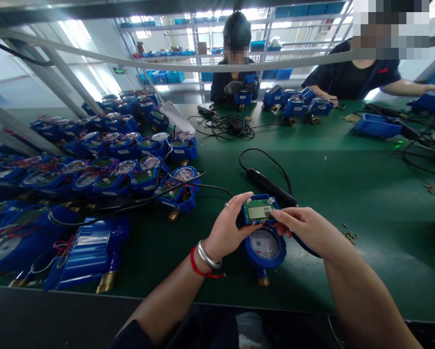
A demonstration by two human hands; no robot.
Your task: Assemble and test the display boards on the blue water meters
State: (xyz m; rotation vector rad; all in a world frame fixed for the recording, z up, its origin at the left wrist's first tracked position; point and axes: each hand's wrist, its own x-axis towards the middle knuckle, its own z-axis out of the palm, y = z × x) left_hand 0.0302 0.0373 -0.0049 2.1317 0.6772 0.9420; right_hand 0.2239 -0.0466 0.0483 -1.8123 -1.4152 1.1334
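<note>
A blue water meter (264, 245) with a round dial and a brass fitting lies on the green table (348, 184) in front of me. On top of it sits a blue display module (258, 210) with a green circuit board and a small screen. My left hand (227, 228) grips the module's left side; the wrist wears a red string and a silver bangle. My right hand (304, 228) pinches the module's right edge with its fingertips.
Many open blue meters (104, 169) with red wires crowd the table's left side. A black electric screwdriver (270, 186) with its cable lies just beyond my hands. Two other people (235, 63) work across the table beside more meters, a blue tray (375, 125) and cables.
</note>
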